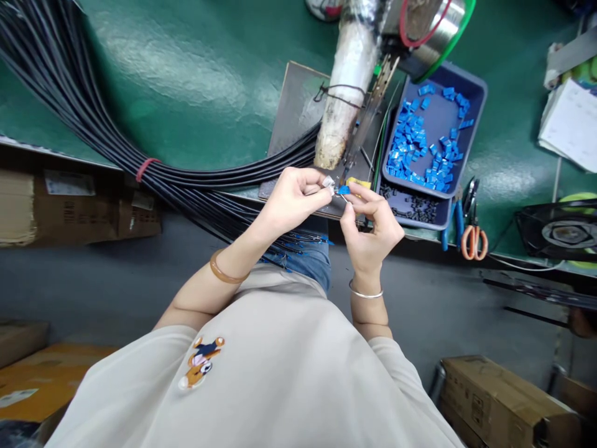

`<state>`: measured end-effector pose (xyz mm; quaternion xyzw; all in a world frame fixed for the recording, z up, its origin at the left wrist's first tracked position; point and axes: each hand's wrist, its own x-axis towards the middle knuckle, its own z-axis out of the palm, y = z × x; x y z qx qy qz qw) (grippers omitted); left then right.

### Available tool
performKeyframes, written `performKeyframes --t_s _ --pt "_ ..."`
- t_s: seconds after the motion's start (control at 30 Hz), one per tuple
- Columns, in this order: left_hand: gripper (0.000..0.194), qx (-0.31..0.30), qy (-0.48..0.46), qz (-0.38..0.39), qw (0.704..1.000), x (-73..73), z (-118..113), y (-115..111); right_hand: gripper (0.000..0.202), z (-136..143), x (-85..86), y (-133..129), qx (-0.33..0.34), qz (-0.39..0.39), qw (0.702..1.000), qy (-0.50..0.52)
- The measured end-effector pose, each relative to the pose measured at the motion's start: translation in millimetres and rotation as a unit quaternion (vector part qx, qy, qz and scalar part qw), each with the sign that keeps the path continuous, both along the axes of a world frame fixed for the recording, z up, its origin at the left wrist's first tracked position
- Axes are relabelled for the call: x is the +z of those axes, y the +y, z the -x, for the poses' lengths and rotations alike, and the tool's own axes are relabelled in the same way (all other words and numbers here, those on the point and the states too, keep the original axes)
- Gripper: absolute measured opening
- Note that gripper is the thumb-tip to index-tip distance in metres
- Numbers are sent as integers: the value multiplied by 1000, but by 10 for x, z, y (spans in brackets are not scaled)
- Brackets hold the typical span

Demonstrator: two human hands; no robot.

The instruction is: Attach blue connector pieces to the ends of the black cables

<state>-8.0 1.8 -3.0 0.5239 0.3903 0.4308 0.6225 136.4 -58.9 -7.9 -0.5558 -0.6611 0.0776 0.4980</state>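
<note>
Close together above the bench edge, my two hands meet at a small blue connector (344, 190). My left hand (298, 194) pinches its left end, with white wrapping on the fingertips. My right hand (373, 218) has thumb and index finger closed at its right side, where a short thin pale wire also shows. The fingers partly cover the connector. Just beyond it lies a yellow piece (359, 183). Black cables (224, 180) run in from the left, and several blue-tipped ends (298, 239) hang over my lap.
A white wrapped pipe (347, 87) comes down above my hands beside a solder spool (441, 37). To the right stand a bin of blue connectors (480, 106), a lower bin of black parts (438, 219), orange-handled scissors (474, 241), blue-handled pliers (459, 221) and a black fan (564, 230).
</note>
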Motion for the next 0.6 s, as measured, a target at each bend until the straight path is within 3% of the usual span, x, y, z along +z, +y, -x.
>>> performKeyframes --t_s 0.6 --pt "12 -13 5 -1 1000 54 7 -6 9 27 60 21 -29 -7 999 -20"
